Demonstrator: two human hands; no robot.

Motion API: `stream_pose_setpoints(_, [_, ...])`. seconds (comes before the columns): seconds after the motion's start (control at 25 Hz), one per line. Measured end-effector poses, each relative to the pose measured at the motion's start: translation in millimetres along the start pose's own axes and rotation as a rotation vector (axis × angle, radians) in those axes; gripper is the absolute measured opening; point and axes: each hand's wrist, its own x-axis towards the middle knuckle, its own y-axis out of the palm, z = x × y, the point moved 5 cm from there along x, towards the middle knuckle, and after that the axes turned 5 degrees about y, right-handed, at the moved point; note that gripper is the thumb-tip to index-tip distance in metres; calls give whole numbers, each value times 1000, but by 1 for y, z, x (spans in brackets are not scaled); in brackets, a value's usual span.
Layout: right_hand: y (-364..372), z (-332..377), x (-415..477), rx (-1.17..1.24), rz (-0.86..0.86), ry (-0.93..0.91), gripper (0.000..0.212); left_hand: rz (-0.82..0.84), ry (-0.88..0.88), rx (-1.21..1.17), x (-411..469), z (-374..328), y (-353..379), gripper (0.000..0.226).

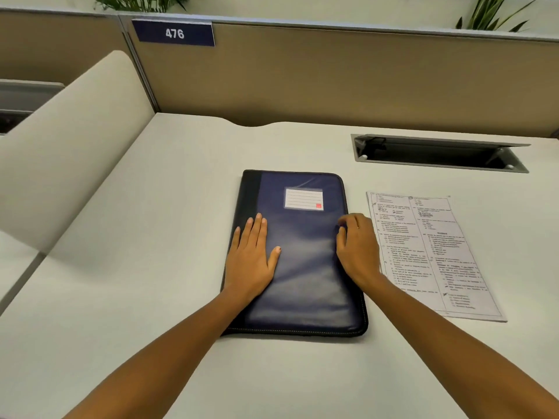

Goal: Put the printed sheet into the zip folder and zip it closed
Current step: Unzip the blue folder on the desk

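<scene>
A dark blue zip folder (302,267) with a white label lies closed and flat on the desk, spine to the left. My left hand (252,257) rests flat on its left side, fingers spread, holding nothing. At the folder's right edge my right hand (358,247) has its fingers curled over the zipper side; whether it pinches the zipper pull is hidden. The printed sheet (429,252) lies flat on the desk just right of the folder, partly under my right wrist.
The white desk (151,267) is bounded by a beige partition (332,80) at the back, with a sign reading 476 (174,33). An open cable tray (438,154) is sunk into the desk behind the sheet. A low cream divider (75,140) stands to the left.
</scene>
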Motion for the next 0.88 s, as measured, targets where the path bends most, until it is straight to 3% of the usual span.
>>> stream_pose_setpoints(0.16, [9, 4, 54, 142, 19, -22, 24, 1, -9, 13, 0, 0, 3, 72])
stream_pose_setpoints(0.36, [51, 37, 133, 216, 280, -232, 28, 26, -26, 32, 0, 0, 2, 70])
stream_pose_setpoints(0.56, [115, 78, 192, 295, 469, -247, 38, 58, -42, 62, 1, -2, -2, 68])
stream_pose_setpoints(0.88, [187, 142, 212, 315, 907, -423, 40, 109, -67, 73, 2, -3, -3, 68])
